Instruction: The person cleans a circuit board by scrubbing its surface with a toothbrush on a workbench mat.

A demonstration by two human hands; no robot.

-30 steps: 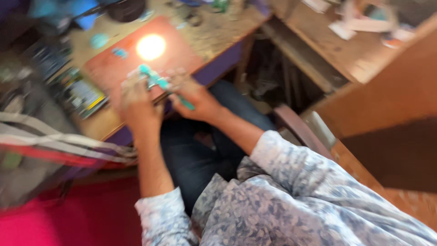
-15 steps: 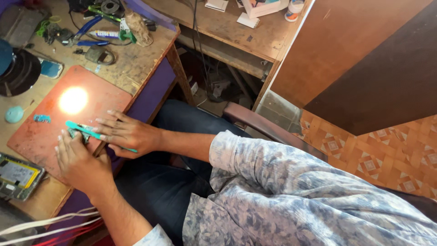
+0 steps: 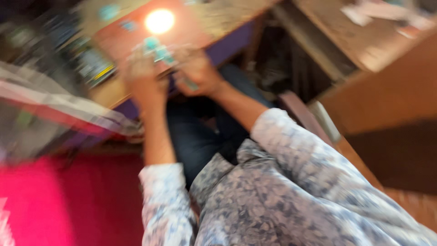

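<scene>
Two hands worked at the near edge of the tabletop (image 3: pixel 227 20): the left hand (image 3: pixel 139 68) and the right hand (image 3: pixel 198 70), both smeared by motion blur. Between them lay one slim teal tool (image 3: pixel 159 52), over a single reddish mat (image 3: pixel 123 38) that carried one bright glare spot (image 3: pixel 159 20). The fingers of both hands appeared curled about the tool, though whether they truly clamped it could not be told. One blurred circuit board (image 3: pixel 93 66) sat left of the mat. Two patterned sleeves (image 3: pixel 291 150) showed; other clutter was unreadable.
</scene>
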